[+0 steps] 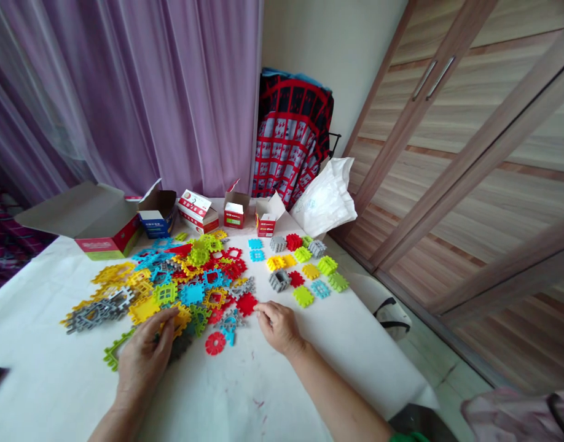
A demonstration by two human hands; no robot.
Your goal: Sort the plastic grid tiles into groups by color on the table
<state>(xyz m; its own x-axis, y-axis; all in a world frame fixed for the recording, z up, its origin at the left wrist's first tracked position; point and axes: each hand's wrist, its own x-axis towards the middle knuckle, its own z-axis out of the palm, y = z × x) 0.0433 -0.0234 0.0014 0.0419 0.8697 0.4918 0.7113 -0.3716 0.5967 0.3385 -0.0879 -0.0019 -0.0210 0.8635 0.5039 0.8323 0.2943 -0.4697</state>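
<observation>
A wide heap of interlocking plastic pieces in yellow, blue, red, green and grey lies across the white table. My left hand [146,350] is at the heap's near edge, its fingers bent over a yellow piece [181,319]; whether they grip it is hard to tell. My right hand [278,325] has its thumb and index finger pinched on the edge of a red square piece [247,304] at the heap's right side. A red round piece [215,344] lies between the hands. Farther right sit small stacks and single squares, among them a grey stack [279,281] and a green square [303,296].
Opened cardboard boxes stand along the back, including a large one [109,242], a blue one [157,226] and a small red one [265,227]. A white bag [325,199] stands at the back right corner. Wooden wardrobe doors [485,153] rise beyond the table's right edge.
</observation>
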